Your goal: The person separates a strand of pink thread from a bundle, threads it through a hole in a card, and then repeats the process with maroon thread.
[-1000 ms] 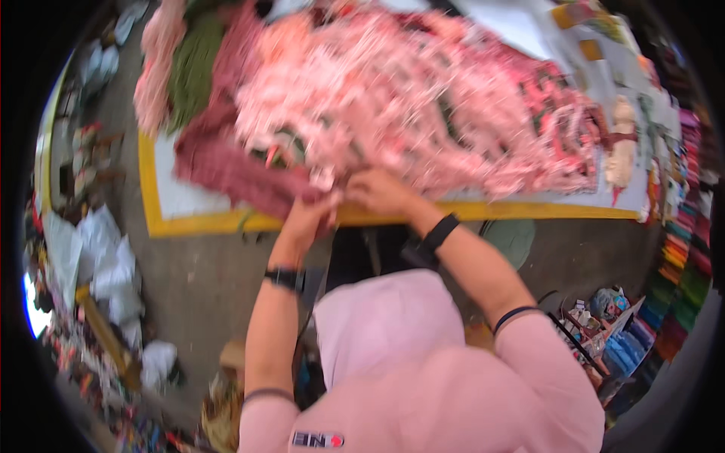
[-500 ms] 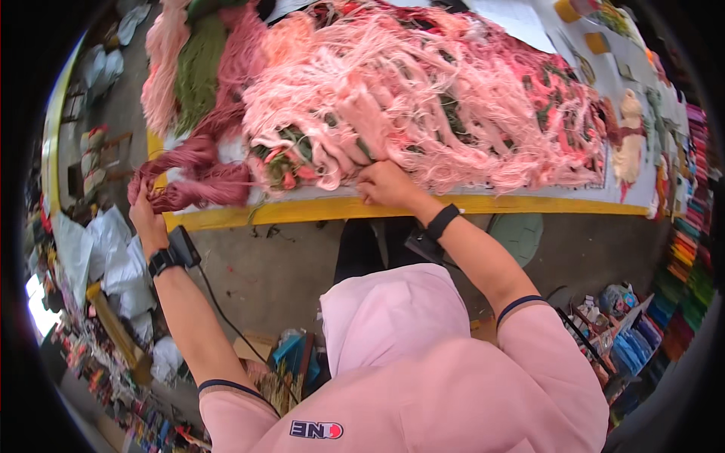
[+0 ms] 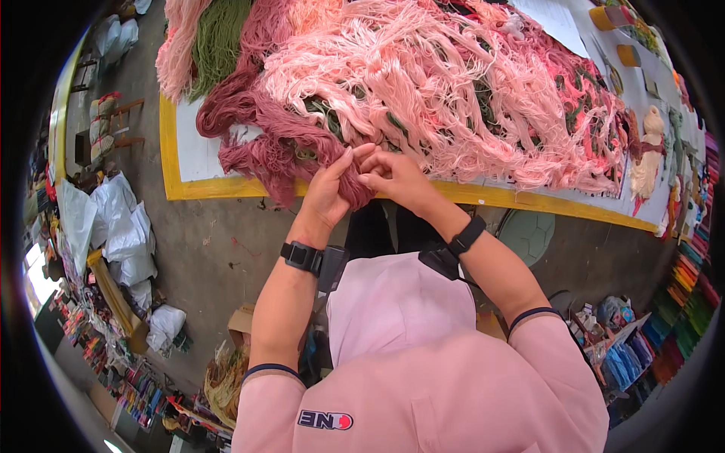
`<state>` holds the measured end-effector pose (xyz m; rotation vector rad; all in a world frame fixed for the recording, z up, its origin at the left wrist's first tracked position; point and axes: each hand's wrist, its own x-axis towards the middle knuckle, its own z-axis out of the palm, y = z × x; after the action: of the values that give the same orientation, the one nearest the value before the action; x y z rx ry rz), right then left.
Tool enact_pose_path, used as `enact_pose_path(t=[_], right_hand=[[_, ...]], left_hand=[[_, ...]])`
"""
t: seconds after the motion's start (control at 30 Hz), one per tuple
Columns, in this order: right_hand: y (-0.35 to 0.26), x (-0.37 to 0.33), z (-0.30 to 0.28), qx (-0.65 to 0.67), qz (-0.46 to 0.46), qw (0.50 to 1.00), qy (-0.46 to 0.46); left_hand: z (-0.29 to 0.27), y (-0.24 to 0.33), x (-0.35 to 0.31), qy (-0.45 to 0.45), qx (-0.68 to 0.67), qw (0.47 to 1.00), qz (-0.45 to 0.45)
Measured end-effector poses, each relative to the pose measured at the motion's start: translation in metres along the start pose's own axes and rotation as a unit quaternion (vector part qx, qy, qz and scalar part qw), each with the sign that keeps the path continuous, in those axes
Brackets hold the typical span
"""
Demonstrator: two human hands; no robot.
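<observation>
My left hand (image 3: pixel 332 187) is closed round the end of a dusky mauve skein of yarn (image 3: pixel 264 124), with its thumb pointing away from me. The skein drapes over the table's near edge and stretches to the far left. Touching or almost touching the left fingertips, my right hand (image 3: pixel 400 180) has its fingers curled in a pinch. Whatever is between those fingers is too small or hidden to make out. Just beyond both hands lies a big loose heap of pale pink yarn (image 3: pixel 445 98), with dark green and coral strands showing through.
Green yarn (image 3: pixel 217 45) and a pale pink hank (image 3: pixel 180 57) hang at the far left of the white table with a yellow edge (image 3: pixel 219 189). A cream hank (image 3: pixel 647 151) lies at the right. White plastic bags (image 3: pixel 121 223) and a round green stool (image 3: pixel 526 235) stand below.
My left hand has swung rightward from the table's left corner, drawing the mauve skein with it to meet my right hand. The right hand has stayed near the same spot, its fingers still curled.
</observation>
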<state>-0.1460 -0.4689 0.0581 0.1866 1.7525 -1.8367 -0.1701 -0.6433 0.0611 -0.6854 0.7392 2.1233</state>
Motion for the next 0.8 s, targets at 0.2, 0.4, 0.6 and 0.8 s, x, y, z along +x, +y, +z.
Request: enact_pose_path(t=[0.2, 0.4, 0.6, 0.8], right_hand=[[0.002, -0.009, 0.000, 0.213, 0.062, 0.975, 0.024], [-0.001, -0.013, -0.006, 0.257, 0.055, 0.965, 0.002], [-0.002, -0.021, -0.025, 0.102, 0.020, 0.994, -0.040], [0.024, -0.074, -0.147, 0.620, -0.043, 0.780, 0.074]], left_hand=[[0.000, 0.000, -0.008, -0.028, 0.011, 1.000, -0.009], [0.006, 0.001, -0.008, 0.001, 0.042, 0.999, 0.025], [-0.013, 0.018, -0.010, -0.009, 0.231, 0.972, 0.046], [-0.103, 0.166, -0.068, -0.001, -0.124, 0.977, 0.174]])
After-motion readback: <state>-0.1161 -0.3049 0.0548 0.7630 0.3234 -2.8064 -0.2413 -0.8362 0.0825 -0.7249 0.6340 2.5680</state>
